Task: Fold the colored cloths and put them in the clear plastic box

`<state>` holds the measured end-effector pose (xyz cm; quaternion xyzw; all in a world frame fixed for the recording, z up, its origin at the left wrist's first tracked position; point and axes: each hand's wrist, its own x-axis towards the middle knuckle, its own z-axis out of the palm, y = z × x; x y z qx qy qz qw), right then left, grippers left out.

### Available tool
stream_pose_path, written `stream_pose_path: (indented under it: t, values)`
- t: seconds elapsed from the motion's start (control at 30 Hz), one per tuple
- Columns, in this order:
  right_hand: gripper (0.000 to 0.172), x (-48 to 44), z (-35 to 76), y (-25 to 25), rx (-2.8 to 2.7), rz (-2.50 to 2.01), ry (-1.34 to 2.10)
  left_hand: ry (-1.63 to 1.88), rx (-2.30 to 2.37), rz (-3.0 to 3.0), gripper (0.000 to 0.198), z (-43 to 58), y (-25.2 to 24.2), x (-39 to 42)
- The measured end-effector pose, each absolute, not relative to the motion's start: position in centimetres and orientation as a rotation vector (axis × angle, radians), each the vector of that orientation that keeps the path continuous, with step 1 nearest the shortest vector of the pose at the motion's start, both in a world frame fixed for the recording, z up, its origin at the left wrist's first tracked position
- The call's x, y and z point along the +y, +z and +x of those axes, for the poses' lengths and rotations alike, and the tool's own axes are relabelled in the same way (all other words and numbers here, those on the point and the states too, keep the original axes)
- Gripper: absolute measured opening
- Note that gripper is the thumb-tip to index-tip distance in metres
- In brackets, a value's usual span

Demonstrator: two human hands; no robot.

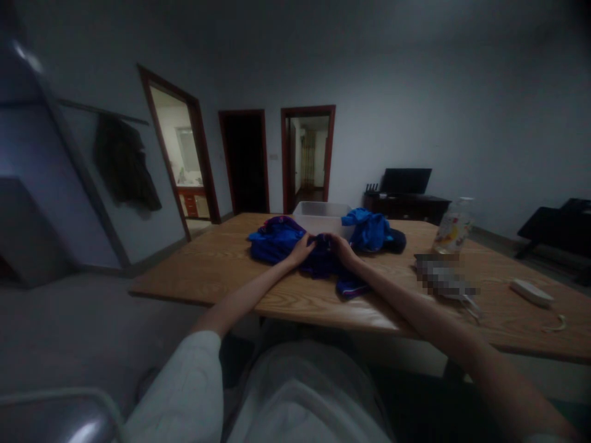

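Observation:
Near the middle of the table, my left hand (301, 250) and my right hand (344, 251) pinch a dark blue garment (318, 266) between them, close together. Its folds hang onto the tabletop, and one end with a light trim line reaches under my right forearm. What kind of garment it is, I cannot make out. On the left lies a bunched blue piece of clothing (272, 240), touching or joined to the held cloth. Just beyond my hands stands a translucent plastic bin (318, 210). Brighter blue clothing (369, 231) is heaped at the bin's right side.
The wooden table (207, 264) carries a clear bottle (454, 231) with a printed label, a blurred-out item (443, 278) and a white oblong object (530, 293) on the right. A dark rounded thing (397, 240) sits beside the blue heap. A television (406, 181) stands behind.

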<state>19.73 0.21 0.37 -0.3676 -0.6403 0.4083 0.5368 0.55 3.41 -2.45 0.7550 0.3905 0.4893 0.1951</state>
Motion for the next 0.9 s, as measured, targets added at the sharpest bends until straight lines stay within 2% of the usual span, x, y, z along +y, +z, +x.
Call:
stream_pose_path:
  t: [0.27, 0.4, 0.9]
  values:
    - [0.04, 1.8, 20.8, -1.1, -1.538, -0.732, 1.202, 1.397, 1.05, 2.154, 0.019, 0.3, -3.1, 3.8]
    - [0.044, 2.7, 20.9, -1.8, -1.57, -0.74, 1.195, 1.388, 1.076, 2.166, 0.016, 0.3, -3.2, 4.0]
    - [0.03, -0.1, 20.3, -0.2, -1.508, -0.765, 1.161, 1.322, 1.134, 2.239, 0.017, 0.3, -2.6, 3.0]
